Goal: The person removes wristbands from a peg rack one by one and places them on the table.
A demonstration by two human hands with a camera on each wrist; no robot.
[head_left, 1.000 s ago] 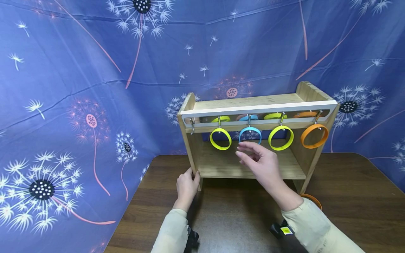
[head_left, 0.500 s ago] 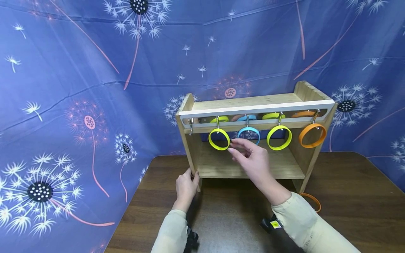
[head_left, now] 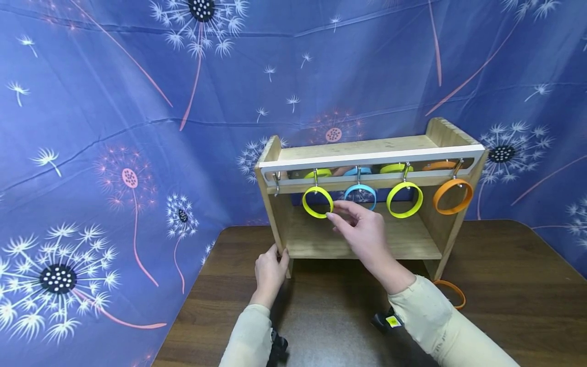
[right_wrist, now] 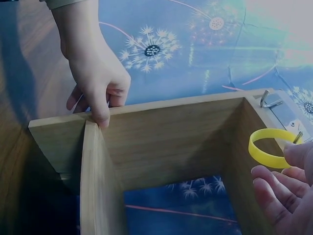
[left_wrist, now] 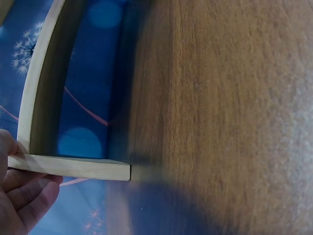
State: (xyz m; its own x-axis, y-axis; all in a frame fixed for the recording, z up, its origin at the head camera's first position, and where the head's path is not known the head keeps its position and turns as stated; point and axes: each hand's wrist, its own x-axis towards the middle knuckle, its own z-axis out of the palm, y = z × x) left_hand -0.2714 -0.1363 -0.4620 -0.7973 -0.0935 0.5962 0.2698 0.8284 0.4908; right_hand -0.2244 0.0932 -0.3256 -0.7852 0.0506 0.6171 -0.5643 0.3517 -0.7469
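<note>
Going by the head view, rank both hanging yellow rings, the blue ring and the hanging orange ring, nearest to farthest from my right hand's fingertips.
1. Left yellow ring, at your right hand's fingertips.
2. Blue ring, next hook right, partly behind the hand.
3. Right yellow ring, third along.
4. Hanging orange ring, far right.

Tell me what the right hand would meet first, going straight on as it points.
The right hand would meet the leftmost yellow ring, whose edge it seems to reach; depth leaves contact unclear.

Dark brown wood-grain surface (head_left: 518,270), pale wooden rack (head_left: 316,242) standing upright on it, orange ring (head_left: 457,290) lying near the rack's right side, partly hidden.
</note>
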